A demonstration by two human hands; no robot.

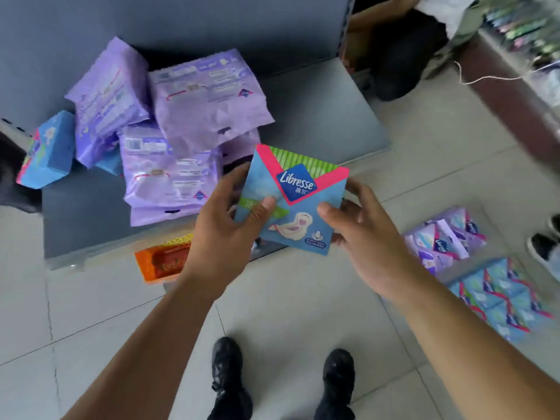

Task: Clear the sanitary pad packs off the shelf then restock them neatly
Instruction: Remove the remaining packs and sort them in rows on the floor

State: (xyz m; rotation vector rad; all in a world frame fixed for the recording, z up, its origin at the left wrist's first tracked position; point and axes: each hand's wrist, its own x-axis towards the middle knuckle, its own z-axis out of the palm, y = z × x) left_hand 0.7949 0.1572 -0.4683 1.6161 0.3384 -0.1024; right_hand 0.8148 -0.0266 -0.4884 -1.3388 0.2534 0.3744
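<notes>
A blue Libresse pad pack (300, 207) with a pink and green top is held in front of me, above the front edge of the grey bottom shelf (318, 116). My left hand (224, 228) grips its left side, thumb on the front. My right hand (360, 222) grips its right side. On the shelf lie several purple pad packs (206, 95) in a loose heap, with a blue pack (48, 150) at the far left. More purple packs (445, 237) and blue packs (503, 295) lie in rows on the floor at the right.
An orange box (160, 262) pokes out under the shelf's front edge. My black shoes (230, 380) stand on the tiled floor. Another person's shoes (545, 247) are at the right edge, and a crouching person (397, 53) is behind the shelf. A display counter (515, 71) stands at the upper right.
</notes>
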